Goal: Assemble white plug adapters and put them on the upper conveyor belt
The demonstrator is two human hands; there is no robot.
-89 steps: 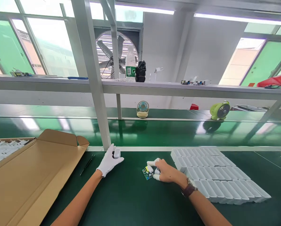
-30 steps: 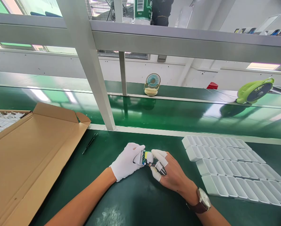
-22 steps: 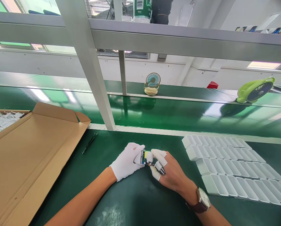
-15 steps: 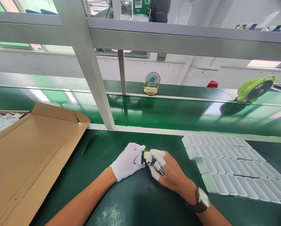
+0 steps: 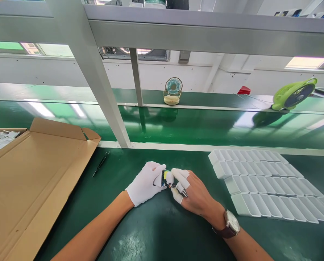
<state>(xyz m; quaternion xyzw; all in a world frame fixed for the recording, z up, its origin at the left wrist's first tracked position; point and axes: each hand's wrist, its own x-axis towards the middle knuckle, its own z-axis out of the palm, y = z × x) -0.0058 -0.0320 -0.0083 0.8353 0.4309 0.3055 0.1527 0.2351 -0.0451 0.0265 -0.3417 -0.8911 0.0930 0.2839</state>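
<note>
My left hand [image 5: 144, 185], in a white glove, is closed around a small white plastic casing [image 5: 158, 180]. A small circuit board [image 5: 164, 177] with a yellow component sticks out of the casing's right side. My right hand [image 5: 197, 190], with white covers on its fingers, is closed. Its fingers hold a small white plug piece [image 5: 180, 188] with metal pins pointing down and right. The right thumb and index fingertips are at the board's right edge; whether they grip the board is hard to tell. Both hands meet just above the dark green table [image 5: 140, 232].
An open cardboard box [image 5: 50, 174] with white parts fills the left side. A black pen-like tool [image 5: 101, 164] lies beside it. White divided trays [image 5: 273, 203] stand at right. A metal post [image 5: 102, 90] rises ahead; a small fan [image 5: 173, 88] and a green fan [image 5: 292, 95] stand beyond.
The view has tilted slightly downward, so the background sits higher. Both hands keep nearly the same hold on the casing, board and plug piece.
</note>
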